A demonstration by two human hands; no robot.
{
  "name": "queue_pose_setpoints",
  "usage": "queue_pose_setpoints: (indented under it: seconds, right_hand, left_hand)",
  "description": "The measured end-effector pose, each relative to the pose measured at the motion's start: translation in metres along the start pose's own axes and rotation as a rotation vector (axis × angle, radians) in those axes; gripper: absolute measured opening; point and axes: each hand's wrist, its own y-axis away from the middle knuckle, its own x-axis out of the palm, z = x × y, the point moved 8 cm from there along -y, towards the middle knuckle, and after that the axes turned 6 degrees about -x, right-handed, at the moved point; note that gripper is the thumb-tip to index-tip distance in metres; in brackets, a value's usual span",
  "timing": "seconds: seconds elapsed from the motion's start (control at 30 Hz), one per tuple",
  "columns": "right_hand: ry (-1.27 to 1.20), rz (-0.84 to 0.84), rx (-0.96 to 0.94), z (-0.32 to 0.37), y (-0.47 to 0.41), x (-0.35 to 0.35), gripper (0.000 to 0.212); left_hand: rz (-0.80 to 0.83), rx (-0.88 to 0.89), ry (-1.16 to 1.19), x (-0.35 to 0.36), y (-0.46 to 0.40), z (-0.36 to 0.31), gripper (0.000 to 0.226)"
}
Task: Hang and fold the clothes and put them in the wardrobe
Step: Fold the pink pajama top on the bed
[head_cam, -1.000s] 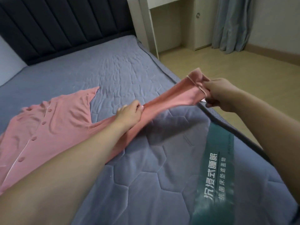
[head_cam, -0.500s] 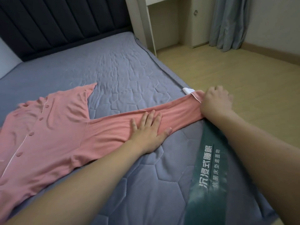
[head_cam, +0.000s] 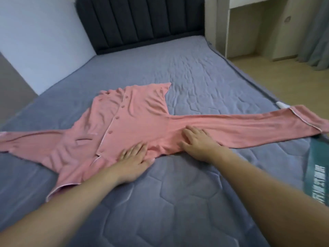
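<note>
Lying front-up on the grey-blue quilted mattress (head_cam: 178, 202): one pink button-front pyjama top (head_cam: 128, 125), both sleeves spread wide. Right sleeve (head_cam: 249, 127) runs to the mattress's right edge, its white-piped cuff (head_cam: 306, 120) overhanging slightly, beside a small white tag (head_cam: 283, 105). Left sleeve (head_cam: 26, 139) runs toward the left edge of view. My left hand (head_cam: 135, 157): fingers open and spread, palm flat on the top's near side, by the lower end of the button placket. My right hand (head_cam: 197, 141): fingers open, flat on the fabric where the right sleeve joins the body. Neither hand grips anything. Also present: dark padded headboard (head_cam: 142, 20), green printed mattress label (head_cam: 318, 166), wooden floor (head_cam: 284, 73), curtain (head_cam: 316, 32).
</note>
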Motion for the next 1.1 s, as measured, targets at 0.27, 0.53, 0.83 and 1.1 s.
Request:
queue_pose_setpoints:
  seconds: [0.27, 0.53, 0.83, 1.1]
  right_hand:
    - [0.123, 0.113, -0.432, 0.183, -0.025, 0.07, 0.084]
    - [0.255, -0.178, -0.635, 0.235, -0.022, 0.066, 0.042]
    - [-0.408, -0.087, -0.012, 0.179, -0.069, 0.058, 0.026]
    - [-0.493, -0.242, 0.292, 0.151, -0.102, 0.058, 0.042]
  left_hand:
    - [0.276, 0.101, 0.087, -0.018, 0.059, 0.111, 0.114]
    - [-0.006, 0.213, -0.056, -0.004, 0.07, 0.217, 0.1]
    - [0.111, 0.301, 0.805, -0.02, 0.031, 0.228, 0.033]
    - [-0.223, -0.11, 1.007, -0.04, -0.053, 0.239, 0.013]
